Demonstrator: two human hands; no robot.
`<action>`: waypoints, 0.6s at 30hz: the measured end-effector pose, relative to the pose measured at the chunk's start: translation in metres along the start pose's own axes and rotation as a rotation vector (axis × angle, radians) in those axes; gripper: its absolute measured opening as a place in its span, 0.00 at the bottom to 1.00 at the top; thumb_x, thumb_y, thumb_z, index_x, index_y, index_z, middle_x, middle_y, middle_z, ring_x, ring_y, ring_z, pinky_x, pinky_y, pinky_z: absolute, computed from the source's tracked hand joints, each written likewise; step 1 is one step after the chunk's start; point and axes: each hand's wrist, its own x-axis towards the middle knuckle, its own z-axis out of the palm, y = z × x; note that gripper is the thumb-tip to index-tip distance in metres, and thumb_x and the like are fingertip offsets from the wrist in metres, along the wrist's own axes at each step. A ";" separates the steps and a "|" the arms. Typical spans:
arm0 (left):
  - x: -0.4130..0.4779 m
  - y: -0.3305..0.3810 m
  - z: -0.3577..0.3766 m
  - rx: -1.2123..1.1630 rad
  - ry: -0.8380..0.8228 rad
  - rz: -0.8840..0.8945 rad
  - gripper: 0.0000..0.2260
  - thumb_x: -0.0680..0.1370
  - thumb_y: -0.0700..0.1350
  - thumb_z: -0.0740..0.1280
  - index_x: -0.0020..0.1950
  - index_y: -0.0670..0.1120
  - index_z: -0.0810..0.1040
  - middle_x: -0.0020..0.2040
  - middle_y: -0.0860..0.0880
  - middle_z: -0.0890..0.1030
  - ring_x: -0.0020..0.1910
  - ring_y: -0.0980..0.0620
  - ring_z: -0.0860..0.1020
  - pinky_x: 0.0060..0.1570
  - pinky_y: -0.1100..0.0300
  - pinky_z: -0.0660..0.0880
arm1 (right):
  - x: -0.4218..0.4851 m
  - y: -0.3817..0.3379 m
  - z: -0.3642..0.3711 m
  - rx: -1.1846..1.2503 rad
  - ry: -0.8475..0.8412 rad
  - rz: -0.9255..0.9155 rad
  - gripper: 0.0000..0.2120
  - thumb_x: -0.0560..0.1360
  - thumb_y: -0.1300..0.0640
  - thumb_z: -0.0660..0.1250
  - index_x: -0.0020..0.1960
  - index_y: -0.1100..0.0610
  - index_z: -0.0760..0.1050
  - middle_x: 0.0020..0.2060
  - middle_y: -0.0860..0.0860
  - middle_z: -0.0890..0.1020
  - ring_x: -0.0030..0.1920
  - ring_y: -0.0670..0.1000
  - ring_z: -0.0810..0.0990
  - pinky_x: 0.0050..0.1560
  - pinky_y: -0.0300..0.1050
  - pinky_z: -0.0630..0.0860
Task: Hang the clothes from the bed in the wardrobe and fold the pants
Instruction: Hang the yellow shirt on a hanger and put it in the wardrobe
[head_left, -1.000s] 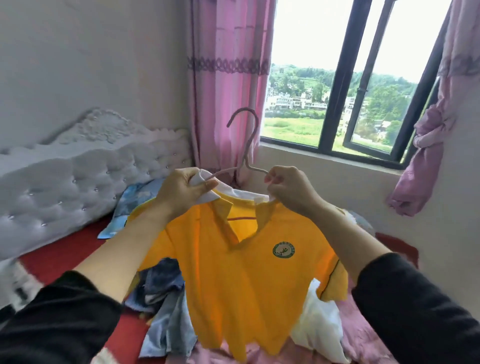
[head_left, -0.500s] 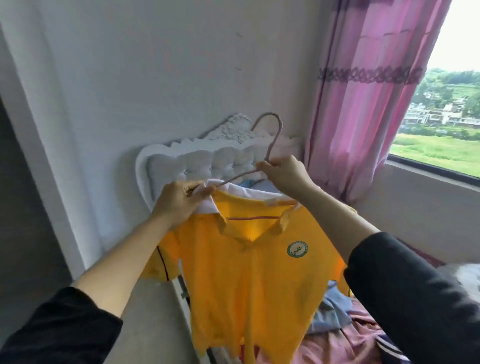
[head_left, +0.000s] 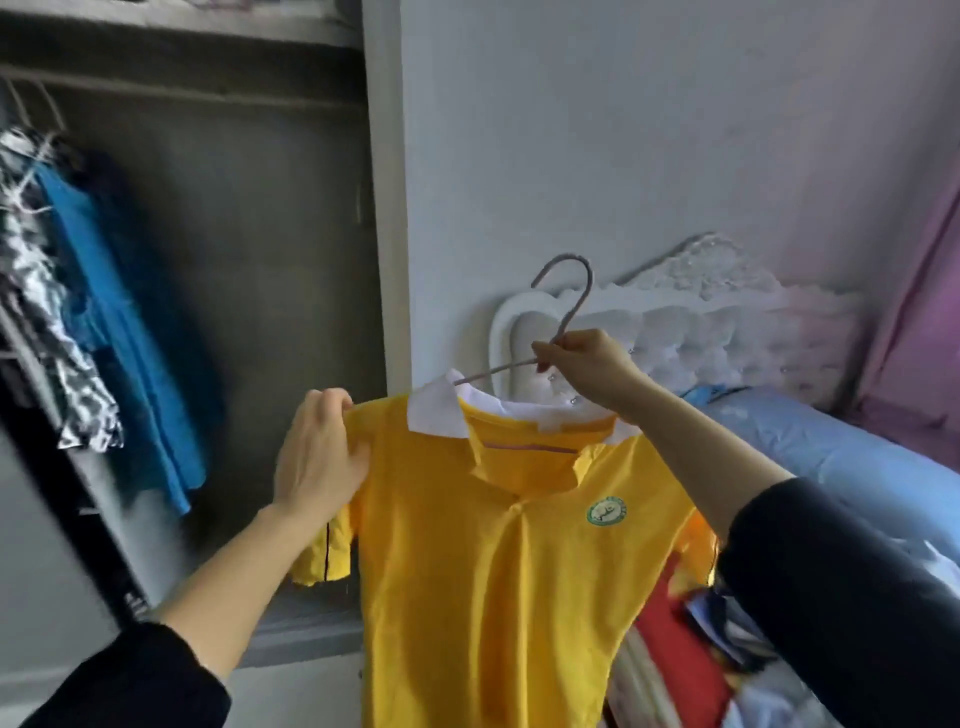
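Observation:
A yellow polo shirt (head_left: 498, 561) with a white collar and a round green badge hangs on a thin pale hanger (head_left: 571, 306), held up in mid-air. My right hand (head_left: 587, 369) pinches the hanger at the base of its hook. My left hand (head_left: 319, 457) grips the shirt's left shoulder seam. The open wardrobe (head_left: 249, 234) is on the left, its rail (head_left: 156, 93) running along the top. The bed (head_left: 852, 467) lies at the right, with clothes (head_left: 727, 639) partly hidden behind my right sleeve.
A blue garment (head_left: 124, 338) and a black-and-white patterned one (head_left: 47, 291) hang at the wardrobe's left end. A white wall strip (head_left: 387, 208) separates wardrobe and bed. The tufted white headboard (head_left: 717, 332) stands behind the hanger. A pink curtain (head_left: 914, 312) hangs far right.
The view has swung left from the window and bed to the wardrobe. My left hand has slid from the collar out to the shirt's shoulder; my right hand keeps hold of the hanger.

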 end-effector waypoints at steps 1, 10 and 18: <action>-0.008 -0.005 -0.002 -0.030 0.044 0.062 0.13 0.74 0.44 0.70 0.54 0.49 0.69 0.47 0.53 0.69 0.35 0.57 0.70 0.28 0.70 0.62 | 0.007 -0.016 0.017 0.023 -0.036 -0.018 0.16 0.79 0.46 0.63 0.37 0.51 0.80 0.17 0.42 0.69 0.23 0.43 0.65 0.21 0.30 0.60; 0.009 -0.062 0.033 0.301 -0.341 -0.004 0.17 0.80 0.56 0.59 0.61 0.47 0.76 0.62 0.49 0.72 0.58 0.47 0.72 0.52 0.55 0.71 | 0.074 -0.130 0.161 0.061 -0.288 -0.190 0.15 0.79 0.47 0.63 0.42 0.55 0.81 0.32 0.51 0.75 0.32 0.48 0.71 0.34 0.41 0.70; 0.074 -0.167 0.027 0.244 -0.572 -0.186 0.14 0.80 0.52 0.64 0.46 0.42 0.78 0.49 0.45 0.77 0.48 0.43 0.77 0.42 0.56 0.67 | 0.170 -0.181 0.239 0.045 -0.288 -0.272 0.14 0.79 0.51 0.64 0.46 0.61 0.80 0.32 0.51 0.76 0.31 0.46 0.73 0.30 0.35 0.68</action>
